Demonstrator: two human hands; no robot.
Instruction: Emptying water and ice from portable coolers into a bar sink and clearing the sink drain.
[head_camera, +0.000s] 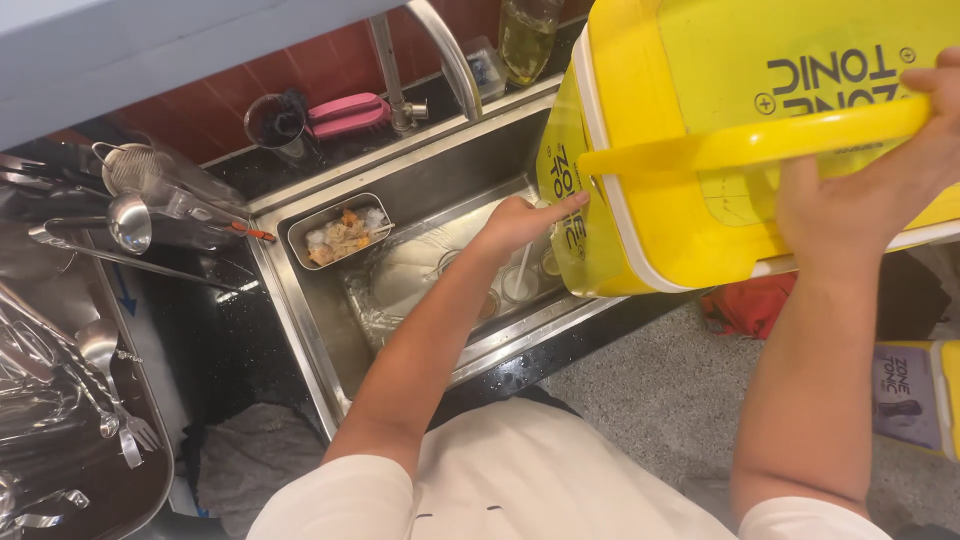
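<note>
Over the steel sink (300, 300) we hold a big yellow cooler box (700, 150) tipped on its side, its white rim turned toward us and its lower corner hanging above the basin. Our right hand (860, 190) is up at the box's yellow handle (750, 145); the fingers reach over the bar and the palm presses the lid behind it, so they look clenched about the handle, though their tips are hidden. Our left hand (525, 220) stretches across the basin and lies flat against the lower side of the box, fingers straight and released, gripping nothing.

Down in the sink we see a few small glasses (520, 285) standing in shallow water just under the box. At the basin's back left corner sits a rectangular metal tray (335, 232) with food scraps in it. A curved tap (430, 50) rises behind the sink, with a pink object (345, 112) lying beside its base and a glass bottle of pale liquid (525, 35) farther right along the back edge.

To the left, the dark surface (230, 340) carries a strainer (135, 165), a ladle (130, 222) and a round tray (150, 470) of spoons and forks. A grey cloth (255, 460) hangs near our waist. On the speckled floor (650, 390) at the right lie a red cloth (750, 305) and, well apart, a second yellow box (925, 395).
</note>
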